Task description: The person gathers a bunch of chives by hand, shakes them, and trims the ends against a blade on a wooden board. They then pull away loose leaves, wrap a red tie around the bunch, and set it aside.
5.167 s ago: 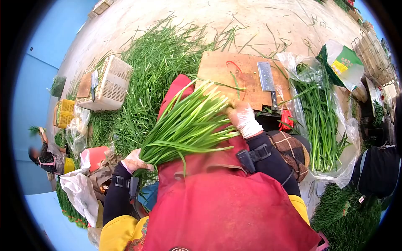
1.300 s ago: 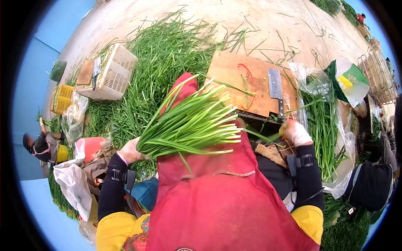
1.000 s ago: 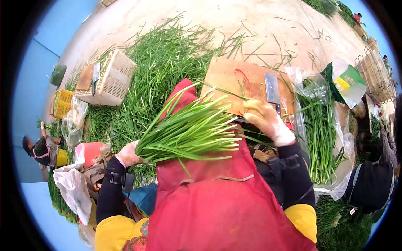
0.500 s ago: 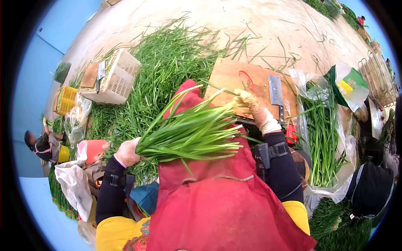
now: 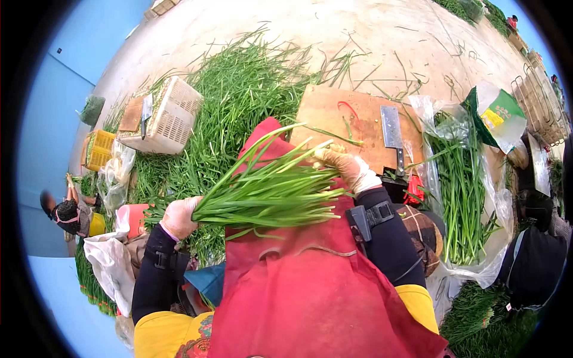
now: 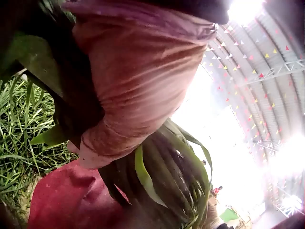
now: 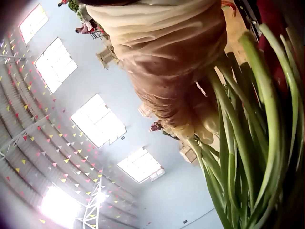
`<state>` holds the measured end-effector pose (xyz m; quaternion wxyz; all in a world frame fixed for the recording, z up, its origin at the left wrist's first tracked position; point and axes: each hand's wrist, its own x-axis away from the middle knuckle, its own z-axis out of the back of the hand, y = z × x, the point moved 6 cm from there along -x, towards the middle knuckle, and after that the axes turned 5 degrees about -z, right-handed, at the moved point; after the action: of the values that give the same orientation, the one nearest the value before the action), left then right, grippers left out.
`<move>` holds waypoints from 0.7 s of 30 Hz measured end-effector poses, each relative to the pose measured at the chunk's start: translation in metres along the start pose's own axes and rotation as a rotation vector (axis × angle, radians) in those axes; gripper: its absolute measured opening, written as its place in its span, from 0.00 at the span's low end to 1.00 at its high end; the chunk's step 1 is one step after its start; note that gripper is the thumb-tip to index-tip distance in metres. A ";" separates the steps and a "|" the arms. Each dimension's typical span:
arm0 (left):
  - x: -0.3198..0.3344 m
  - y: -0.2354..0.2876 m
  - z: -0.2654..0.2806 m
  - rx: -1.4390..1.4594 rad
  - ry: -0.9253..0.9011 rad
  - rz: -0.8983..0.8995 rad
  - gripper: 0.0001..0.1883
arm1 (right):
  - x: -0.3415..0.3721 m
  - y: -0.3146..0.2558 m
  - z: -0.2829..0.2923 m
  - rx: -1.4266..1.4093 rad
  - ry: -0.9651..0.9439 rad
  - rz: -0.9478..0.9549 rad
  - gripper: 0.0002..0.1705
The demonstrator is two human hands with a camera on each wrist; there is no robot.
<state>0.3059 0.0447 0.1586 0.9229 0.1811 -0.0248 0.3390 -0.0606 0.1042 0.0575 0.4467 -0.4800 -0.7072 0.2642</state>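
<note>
A loose bunch of garlic chives (image 5: pixel 268 191) lies across the red apron (image 5: pixel 310 286), pale stem ends pointing right. My gloved left hand (image 5: pixel 181 217) grips its leafy end; the left wrist view shows the gloved hand (image 6: pixel 138 90) wrapped round dark, flat leaves. At the stem ends, my gloved right hand (image 5: pixel 346 167) has its fingers among the upper stalks. Close up in the right wrist view, the fingertips (image 7: pixel 207 133) are bent and pinch a stalk at the near side of the bunch (image 7: pixel 238 167).
A wooden board (image 5: pixel 340 113) bears a cleaver (image 5: pixel 391 132) and a red tie (image 5: pixel 348 110). Right of it, more chives (image 5: pixel 459 191) lie in clear plastic. A big chive heap (image 5: pixel 245 83) covers the floor ahead, beside a white crate (image 5: pixel 170 113). Another person (image 5: pixel 68 212) sits far left.
My right hand has come back from beside the board's right front corner to the stem ends, reaching in among the upper stalks. My left hand keeps its grip in nearly the same place.
</note>
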 end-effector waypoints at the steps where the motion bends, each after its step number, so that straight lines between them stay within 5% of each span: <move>1: 0.000 0.000 0.000 -0.018 -0.008 0.023 0.23 | 0.001 0.003 0.008 0.006 -0.026 0.037 0.17; 5: 0.005 0.005 -0.001 0.034 -0.008 0.043 0.23 | 0.054 -0.028 0.059 0.166 0.209 0.273 0.14; 8: 0.005 0.006 -0.002 0.027 -0.012 0.039 0.23 | 0.107 -0.034 0.102 -0.049 0.099 0.272 0.12; 10: 0.005 0.007 -0.003 0.045 0.004 0.019 0.23 | 0.131 -0.027 0.103 0.381 0.318 0.031 0.18; 12: 0.004 0.004 -0.006 0.032 0.001 0.014 0.23 | 0.135 -0.019 0.094 1.232 0.353 -0.180 0.20; 13: 0.003 0.003 -0.007 0.016 -0.003 0.012 0.23 | 0.124 -0.015 0.096 1.163 0.294 -0.050 0.23; 14: 0.001 0.003 -0.007 0.015 -0.002 0.005 0.23 | 0.119 -0.021 0.087 0.987 0.398 0.293 0.24; 16: 0.002 0.005 -0.007 -0.012 -0.026 0.012 0.24 | 0.101 -0.044 0.050 1.085 0.353 0.360 0.29; 20: 0.000 0.020 0.002 0.004 0.017 -0.012 0.22 | 0.048 -0.040 0.000 1.130 0.424 0.186 0.24; 21: 0.000 0.021 0.002 -0.053 0.012 -0.022 0.20 | 0.040 -0.039 -0.010 1.197 0.476 0.295 0.23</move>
<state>0.2929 0.0587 0.1676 0.9312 0.1548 -0.0263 0.3291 -0.0743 0.1246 0.1081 0.7396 -0.2860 -0.2472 0.5569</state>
